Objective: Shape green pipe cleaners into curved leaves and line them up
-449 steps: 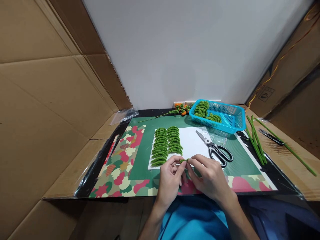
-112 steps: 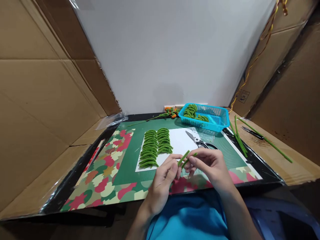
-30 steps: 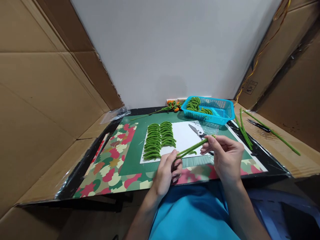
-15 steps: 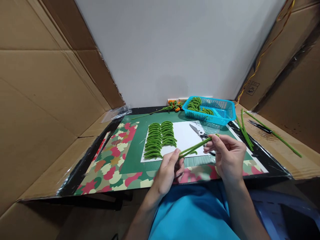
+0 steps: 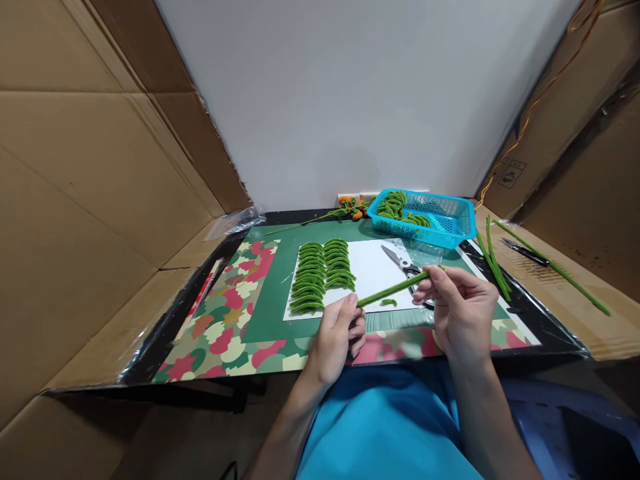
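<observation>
A length of green pipe cleaner [image 5: 393, 289] stretches slantwise between my hands, its strands lying close together. My left hand [image 5: 336, 333] pinches the lower end, and my right hand [image 5: 457, 303] grips the upper end between thumb and fingers. Beneath them lies a white sheet [image 5: 366, 263] with two columns of curved green pipe-cleaner pieces [image 5: 309, 277] on its left half. A short green piece [image 5: 389, 303] rests near the sheet's front edge. Scissors [image 5: 400, 262] lie on the right of the sheet, their handles partly hidden behind my right hand.
At the back right, a blue basket [image 5: 445, 237] holds more curved green pieces. Orange flowers on a green stem [image 5: 353, 208] lie beside it. Long green stems [image 5: 493, 260] and black-handled snips [image 5: 526, 252] are on the right. Cardboard walls [image 5: 75, 167] flank the table.
The two strands between my hands were spread apart and now lie together in one line. The view has shifted slightly; the short piece on the sheet shows more clearly.
</observation>
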`<state>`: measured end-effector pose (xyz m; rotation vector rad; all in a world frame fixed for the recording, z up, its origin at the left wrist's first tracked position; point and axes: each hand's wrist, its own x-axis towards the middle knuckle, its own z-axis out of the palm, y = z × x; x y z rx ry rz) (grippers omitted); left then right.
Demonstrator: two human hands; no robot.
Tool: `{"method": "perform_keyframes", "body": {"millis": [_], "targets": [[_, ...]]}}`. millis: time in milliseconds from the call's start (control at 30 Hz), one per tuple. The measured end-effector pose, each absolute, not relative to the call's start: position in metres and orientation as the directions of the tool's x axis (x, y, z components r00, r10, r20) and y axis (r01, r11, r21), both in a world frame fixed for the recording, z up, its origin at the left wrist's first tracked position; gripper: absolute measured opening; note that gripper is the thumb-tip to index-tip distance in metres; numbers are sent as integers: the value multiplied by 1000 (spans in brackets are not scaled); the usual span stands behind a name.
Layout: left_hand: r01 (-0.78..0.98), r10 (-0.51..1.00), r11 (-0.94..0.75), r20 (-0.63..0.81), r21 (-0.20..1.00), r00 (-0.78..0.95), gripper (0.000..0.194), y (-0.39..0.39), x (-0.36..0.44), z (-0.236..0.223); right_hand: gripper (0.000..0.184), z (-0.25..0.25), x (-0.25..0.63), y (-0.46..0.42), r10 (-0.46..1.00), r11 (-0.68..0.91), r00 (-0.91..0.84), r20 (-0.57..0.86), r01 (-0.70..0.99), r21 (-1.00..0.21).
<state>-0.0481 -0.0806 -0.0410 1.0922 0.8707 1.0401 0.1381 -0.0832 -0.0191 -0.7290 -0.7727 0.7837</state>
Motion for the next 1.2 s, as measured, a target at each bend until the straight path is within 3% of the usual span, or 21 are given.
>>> {"method": "perform_keyframes", "body": {"millis": [267,567,967,1200], "targets": [[-158,959,24,22,987,284,58,-78,-48,-42,11,-21,138,-82,777,544,522,352,-275,-793],[-204,928,146,-62,968,369,50,-80,-52,-43,16,-19,142,-80,820,504,479,314,-341,-794],[-201,944,51,18,978,328,42,-78,-53,-41,17,-20,142,-79,803,505,526,279,-353,-787],[104,943,-188,150,977,298,35,-87,-55,-30,17,-20,145,-78,797,505,541,268,-353,-788]]}}
